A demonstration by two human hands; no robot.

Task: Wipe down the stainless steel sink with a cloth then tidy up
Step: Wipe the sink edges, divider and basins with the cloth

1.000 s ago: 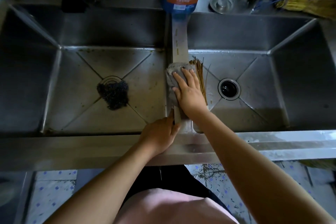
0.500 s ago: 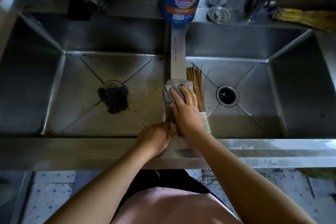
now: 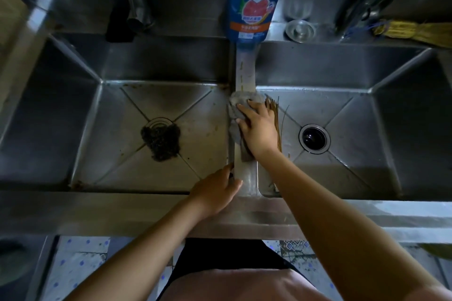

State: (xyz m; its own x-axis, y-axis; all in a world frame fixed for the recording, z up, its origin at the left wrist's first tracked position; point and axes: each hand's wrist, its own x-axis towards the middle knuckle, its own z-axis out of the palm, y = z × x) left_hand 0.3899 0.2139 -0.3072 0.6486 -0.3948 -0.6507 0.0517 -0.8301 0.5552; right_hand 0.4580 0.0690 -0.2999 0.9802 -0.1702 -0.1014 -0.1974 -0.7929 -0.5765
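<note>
Steel-grey cloth [image 3: 236,107] lies on the divider [image 3: 245,71] between the two basins, mid-frame. My right hand [image 3: 258,129] presses it down with flat, spread fingers so the whole palm bears on the narrow strip. My left hand [image 3: 215,193] rests lower centre, where the divider meets the front rim of the sink [image 3: 97,205], I judge to steady me. Its fingers are tucked under it, so I cannot tell whether they grip the edge.

My right hand and forearm cover most of the brush [image 3: 278,115] in the right basin. A dark scourer [image 3: 161,140] masks the left drain. The bottle [image 3: 254,0] and tap [image 3: 137,0] are cut off at the top.
</note>
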